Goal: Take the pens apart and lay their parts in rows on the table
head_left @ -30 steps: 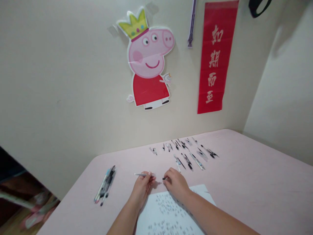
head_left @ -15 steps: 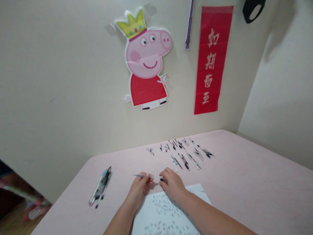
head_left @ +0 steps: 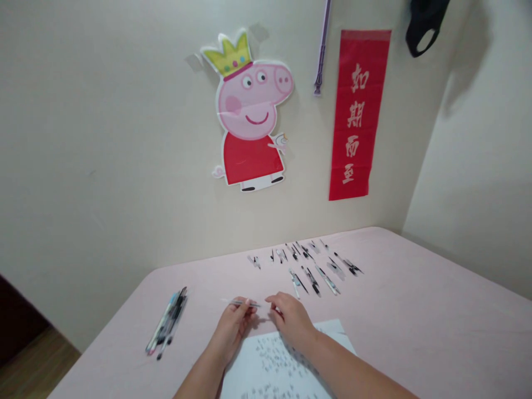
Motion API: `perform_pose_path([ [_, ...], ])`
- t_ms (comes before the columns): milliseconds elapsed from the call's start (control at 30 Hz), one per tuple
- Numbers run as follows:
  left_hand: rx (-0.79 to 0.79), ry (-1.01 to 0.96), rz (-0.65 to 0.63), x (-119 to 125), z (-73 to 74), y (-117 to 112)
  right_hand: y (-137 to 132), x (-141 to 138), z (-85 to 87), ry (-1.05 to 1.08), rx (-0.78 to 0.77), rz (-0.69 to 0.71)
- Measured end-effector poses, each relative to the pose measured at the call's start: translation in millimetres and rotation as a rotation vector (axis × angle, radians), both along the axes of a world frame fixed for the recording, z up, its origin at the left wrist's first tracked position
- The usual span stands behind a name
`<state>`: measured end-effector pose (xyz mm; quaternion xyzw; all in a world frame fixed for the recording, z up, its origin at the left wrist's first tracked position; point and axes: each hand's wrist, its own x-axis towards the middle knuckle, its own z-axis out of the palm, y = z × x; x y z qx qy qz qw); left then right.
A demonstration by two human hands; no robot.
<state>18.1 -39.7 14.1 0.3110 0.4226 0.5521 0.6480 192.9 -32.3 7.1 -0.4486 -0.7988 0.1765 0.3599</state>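
My left hand (head_left: 236, 320) is closed in a pinch on a slim pen refill (head_left: 254, 305) above the pink cloth. Its dark end points right, and a pale, see-through end shows left of the fingers. Just to the right, my right hand (head_left: 291, 316) has its fingers curled, with the index fingertip a short gap from the dark end. What lies within those fingers, if anything, is hidden. Under both wrists is a white sheet of paper (head_left: 286, 360) covered in handwriting.
A bundle of pens (head_left: 168, 321) lies at the left of the pink-covered table (head_left: 415, 332). Several pens and pen parts (head_left: 326, 277) are laid out in small groups toward the back. Behind stands the wall with a pig cutout (head_left: 253, 111) and a red banner (head_left: 359, 116).
The refill in my left hand now has its dark end to the right; before, a grey pointed end stuck out left. The small black piece seen in my right fingers no longer shows.
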Motion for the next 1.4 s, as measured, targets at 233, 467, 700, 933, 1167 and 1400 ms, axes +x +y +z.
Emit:
perform_pose_path([
  [233, -0.046, -0.063, 0.453, -15.9, -3.3, 14.6, 3.4, 10.2, 1.1, -0.116, -0.021, -0.103],
  [467, -0.018, -0.024, 0.56, -30.3, 0.1, 17.3, 9.2, 16.8, -5.2, -0.156, 0.019, -0.234],
  [700, -0.044, 0.221, 0.094, -15.8, 4.6, 7.1, 9.8, 15.8, -8.7, -0.237, 0.044, -0.273],
  [933, 0.009, 0.381, -0.015, 1.3, -4.6, 3.0, -4.6, 9.5, 7.2, -0.04, 0.065, 0.008],
  [1167, 0.168, 0.489, -0.055, 13.6, -2.5, -4.7, -17.6, -0.6, 11.3, 0.066, -0.046, 0.149],
  [1400, 0.234, 0.584, -0.04, 21.4, -17.1, -5.8, -19.3, -1.2, 10.7, 0.065, -0.139, 0.188],
])
